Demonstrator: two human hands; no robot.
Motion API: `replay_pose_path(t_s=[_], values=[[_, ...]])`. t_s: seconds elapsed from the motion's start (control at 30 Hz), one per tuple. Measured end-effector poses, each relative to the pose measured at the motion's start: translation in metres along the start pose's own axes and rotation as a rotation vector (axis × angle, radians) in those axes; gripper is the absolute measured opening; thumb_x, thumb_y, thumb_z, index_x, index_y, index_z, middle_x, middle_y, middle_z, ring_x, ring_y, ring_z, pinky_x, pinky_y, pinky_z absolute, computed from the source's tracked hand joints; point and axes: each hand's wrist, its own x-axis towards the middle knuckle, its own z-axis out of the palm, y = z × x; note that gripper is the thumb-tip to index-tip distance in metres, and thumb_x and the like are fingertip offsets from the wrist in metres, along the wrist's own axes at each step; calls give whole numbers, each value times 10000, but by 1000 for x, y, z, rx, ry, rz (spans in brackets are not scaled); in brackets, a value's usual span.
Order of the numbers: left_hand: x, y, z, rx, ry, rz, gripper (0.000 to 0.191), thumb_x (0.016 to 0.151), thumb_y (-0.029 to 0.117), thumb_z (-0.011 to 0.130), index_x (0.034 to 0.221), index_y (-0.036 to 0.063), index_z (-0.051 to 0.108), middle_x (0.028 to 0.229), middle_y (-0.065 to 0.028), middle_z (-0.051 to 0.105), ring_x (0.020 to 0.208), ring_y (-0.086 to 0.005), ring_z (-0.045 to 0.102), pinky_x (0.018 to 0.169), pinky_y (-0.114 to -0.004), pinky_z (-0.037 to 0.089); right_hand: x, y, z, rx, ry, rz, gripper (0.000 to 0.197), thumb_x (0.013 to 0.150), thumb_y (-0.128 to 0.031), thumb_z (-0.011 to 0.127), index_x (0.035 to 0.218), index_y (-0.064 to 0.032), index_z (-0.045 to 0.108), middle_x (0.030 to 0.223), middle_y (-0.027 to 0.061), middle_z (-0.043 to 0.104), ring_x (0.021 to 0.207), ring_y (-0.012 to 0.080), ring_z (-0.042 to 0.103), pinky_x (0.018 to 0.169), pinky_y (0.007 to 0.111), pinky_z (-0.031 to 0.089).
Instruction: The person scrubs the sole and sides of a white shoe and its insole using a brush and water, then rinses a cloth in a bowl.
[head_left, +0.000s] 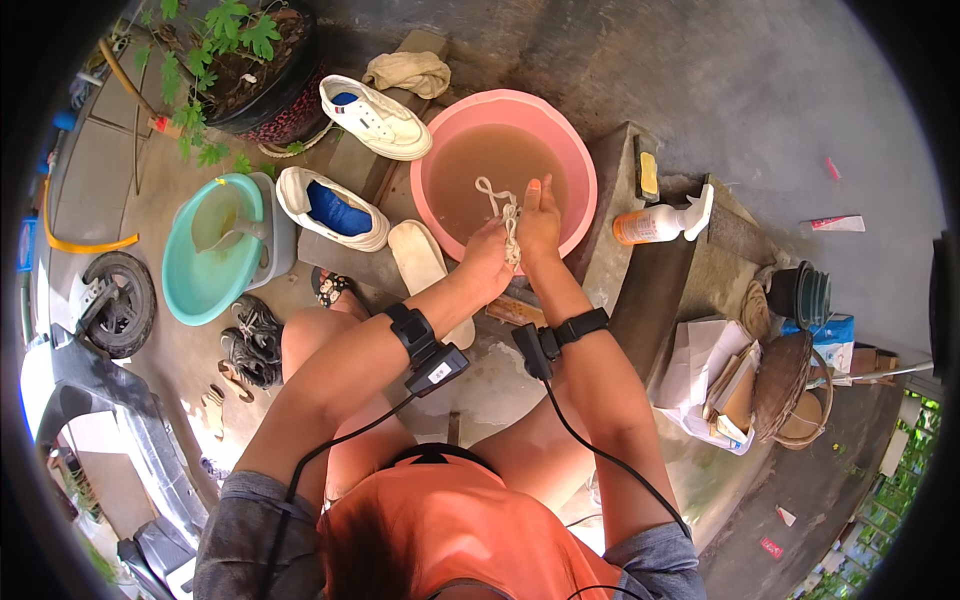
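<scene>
Bunched white shoelaces (511, 234) are gripped between my left hand (487, 255) and my right hand (539, 223), above the near edge of a pink plastic basin (587, 172). A loop of lace stretches out over the murky brown water (480, 157). Left of the basin lie two white canvas shoes: one (375, 116) touches or nearly touches its rim, the other (330, 210) is nearer to me with a blue inside. A pale insole (416, 255) rests below the basin, and a second one is partly hidden by my left forearm.
A turquoise basin (176, 255) with a ladle stands at left, near dark shoes (255, 345) and a wheel (120, 304). A crumpled cloth (409, 73) lies by a potted plant (259, 105). At right are a yellow-faced brush or sponge (647, 174), a spray bottle (649, 225) and a wicker basket (781, 382).
</scene>
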Motion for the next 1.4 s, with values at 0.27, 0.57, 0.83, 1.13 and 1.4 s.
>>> replay_pose_path(t_s=[0.27,0.57,0.83,1.13,1.4], values=[[15,16,-7,11,16,61,238,982,66,366,1092,7,569,1015,-112,617,899,-186,608,804,-305,508,-23,17,19,182,-102,37,475,1014,-150,427,1449,17,332,1352,181,527,1097,199,572,942,294,437],[21,26,-27,37,9,55,199,943,35,405,1030,32,584,958,-80,598,846,-176,588,732,-306,506,-45,6,28,159,-158,-30,451,989,-131,445,1405,35,395,1452,195,415,1398,253,322,1136,312,235],[-6,-6,17,31,54,-7,214,988,131,388,1083,29,550,1077,-84,606,943,-202,608,835,-365,515,14,36,-7,231,6,22,473,990,-112,438,1431,33,348,1377,273,469,1293,301,469,1054,336,363],[14,-1,-5,145,26,34,212,984,134,471,1160,45,550,1070,-68,600,985,-167,587,820,-298,498,-17,44,11,193,-29,26,492,1006,-118,387,1465,21,275,1475,255,347,1357,312,385,1091,328,312],[21,21,1,147,76,97,253,970,99,461,1199,32,545,1149,-81,585,1029,-180,582,889,-322,492,-46,0,11,215,-128,24,492,1028,-147,377,1471,33,261,1433,164,438,1221,209,488,999,256,383]])
